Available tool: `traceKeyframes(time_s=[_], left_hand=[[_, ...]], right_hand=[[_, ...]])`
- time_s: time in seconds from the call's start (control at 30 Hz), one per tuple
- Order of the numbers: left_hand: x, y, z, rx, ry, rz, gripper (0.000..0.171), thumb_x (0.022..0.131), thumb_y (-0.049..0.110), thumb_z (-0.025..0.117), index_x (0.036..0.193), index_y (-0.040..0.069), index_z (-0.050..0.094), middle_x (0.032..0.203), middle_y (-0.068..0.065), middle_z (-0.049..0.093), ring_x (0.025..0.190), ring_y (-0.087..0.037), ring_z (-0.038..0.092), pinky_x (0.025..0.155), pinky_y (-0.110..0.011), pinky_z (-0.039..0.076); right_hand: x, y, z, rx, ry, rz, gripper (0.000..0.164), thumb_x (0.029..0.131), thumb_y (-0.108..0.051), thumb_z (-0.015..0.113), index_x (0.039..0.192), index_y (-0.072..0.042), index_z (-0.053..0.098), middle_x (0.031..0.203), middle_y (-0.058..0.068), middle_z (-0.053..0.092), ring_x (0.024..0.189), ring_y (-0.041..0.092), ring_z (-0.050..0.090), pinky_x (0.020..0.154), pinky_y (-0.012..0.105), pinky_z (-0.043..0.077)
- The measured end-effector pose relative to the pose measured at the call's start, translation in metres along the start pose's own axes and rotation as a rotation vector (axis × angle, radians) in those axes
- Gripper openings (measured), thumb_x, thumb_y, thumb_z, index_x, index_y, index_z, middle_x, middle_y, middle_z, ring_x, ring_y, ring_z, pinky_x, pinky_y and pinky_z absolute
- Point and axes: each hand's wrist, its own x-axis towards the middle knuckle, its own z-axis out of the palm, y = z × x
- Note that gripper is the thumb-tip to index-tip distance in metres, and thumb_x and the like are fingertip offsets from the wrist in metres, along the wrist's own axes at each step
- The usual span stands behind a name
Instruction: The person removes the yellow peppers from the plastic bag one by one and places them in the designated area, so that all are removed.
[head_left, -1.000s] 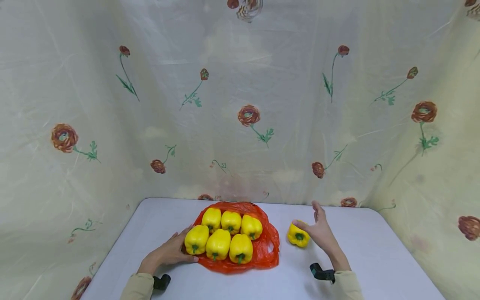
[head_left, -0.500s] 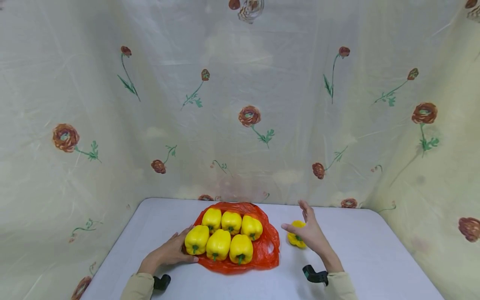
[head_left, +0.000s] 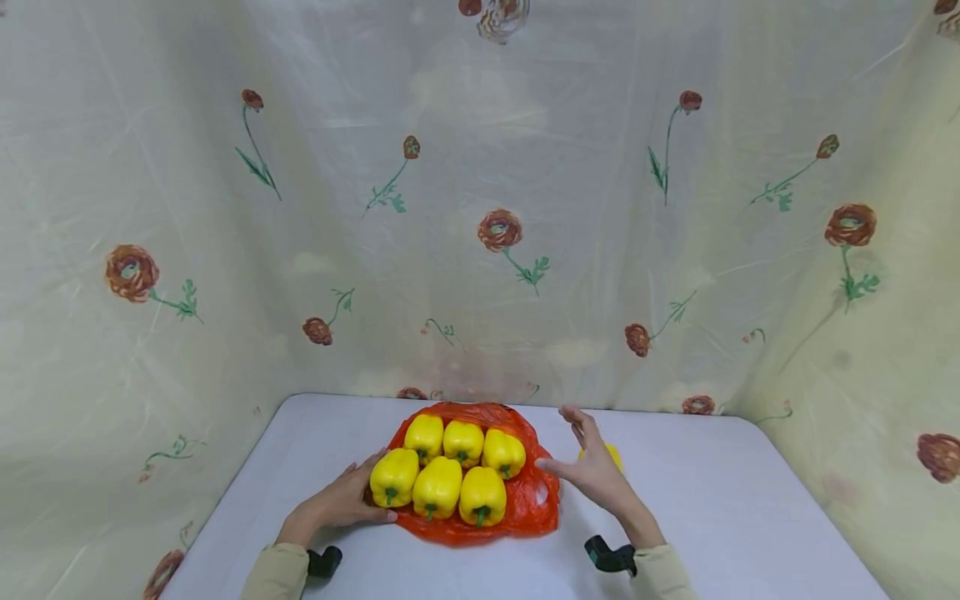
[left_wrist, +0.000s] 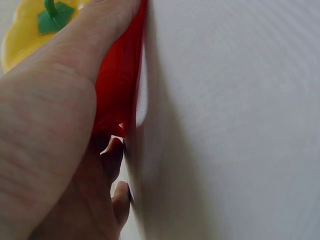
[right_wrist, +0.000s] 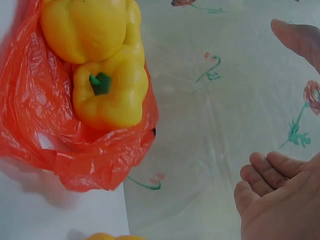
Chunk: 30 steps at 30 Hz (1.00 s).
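A spread-out red plastic bag (head_left: 528, 521) lies on the white table, with several yellow bell peppers (head_left: 437, 489) sitting on it in two rows, most stems toward me. My left hand (head_left: 337, 502) holds the bag's left end, its thumb along the front and its fingers behind, beside the leftmost pepper (head_left: 393, 477). My right hand (head_left: 596, 475) hovers near the bag's right edge, thumb and fingers spread wide with nothing between them. Behind that hand, a loose yellow bell pepper (head_left: 614, 455) is mostly hidden; the right wrist view catches only its top at the bottom edge.
The white table (head_left: 750, 500) has rounded far corners. A flower-printed curtain (head_left: 570, 250) hangs right behind it and along both sides. Each wrist wears a dark strap, with a black camera mount (head_left: 609, 556) showing at the right one.
My right hand has moved left, away from above the loose pepper toward the bag's right edge, staying spread. The loose pepper is now more hidden. My left hand and the bag have not moved.
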Motion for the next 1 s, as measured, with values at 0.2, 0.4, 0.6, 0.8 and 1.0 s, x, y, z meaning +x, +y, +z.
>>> traceKeyframes(time_s=[0.2, 0.4, 0.6, 0.8, 1.0], left_hand=[[-0.002, 0.0, 0.0, -0.005, -0.007, -0.001, 0.116, 0.067, 0.063, 0.077, 0.154, 0.011, 0.022, 0.159, -0.012, 0.025, 0.146, -0.032, 0.025, 0.12, -0.058, 0.006], [-0.003, 0.002, -0.001, -0.006, -0.009, 0.004, 0.115, 0.068, 0.06, 0.078, 0.154, 0.011, 0.021, 0.159, -0.013, 0.025, 0.146, -0.033, 0.024, 0.12, -0.058, 0.005], [-0.002, 0.001, 0.0, -0.007, -0.01, 0.0, 0.116, 0.067, 0.061, 0.078, 0.154, 0.011, 0.021, 0.159, -0.013, 0.025, 0.146, -0.033, 0.024, 0.12, -0.057, 0.005], [-0.001, 0.0, 0.0, 0.0, -0.01, -0.012, 0.118, 0.066, 0.065, 0.077, 0.155, 0.012, 0.02, 0.159, -0.012, 0.025, 0.147, -0.032, 0.023, 0.121, -0.056, 0.004], [0.0, 0.001, 0.0, -0.012, -0.003, -0.008, 0.119, 0.066, 0.065, 0.076, 0.155, 0.012, 0.019, 0.159, -0.011, 0.026, 0.146, -0.032, 0.024, 0.121, -0.056, 0.005]], right_hand=[[-0.001, -0.001, 0.014, 0.008, -0.028, -0.01, 0.093, 0.077, -0.034, 0.081, 0.147, -0.013, 0.023, 0.154, 0.012, 0.028, 0.146, 0.036, 0.021, 0.115, 0.058, 0.025], [-0.002, -0.003, 0.028, 0.031, -0.079, 0.009, 0.094, 0.076, -0.037, 0.082, 0.147, -0.014, 0.026, 0.155, 0.01, 0.03, 0.146, 0.038, 0.021, 0.11, 0.062, 0.033], [-0.004, -0.003, 0.04, 0.038, -0.126, 0.03, 0.088, 0.076, -0.033, 0.082, 0.145, -0.017, 0.031, 0.152, 0.007, 0.035, 0.142, 0.036, 0.029, 0.11, 0.063, 0.032], [-0.004, -0.001, 0.052, -0.006, -0.164, 0.027, 0.083, 0.077, -0.034, 0.081, 0.143, -0.018, 0.034, 0.149, 0.008, 0.039, 0.141, 0.036, 0.031, 0.111, 0.065, 0.027], [-0.001, 0.005, 0.061, 0.007, -0.199, 0.016, 0.084, 0.077, -0.032, 0.08, 0.144, -0.014, 0.033, 0.147, 0.009, 0.04, 0.137, 0.034, 0.035, 0.111, 0.062, 0.031]])
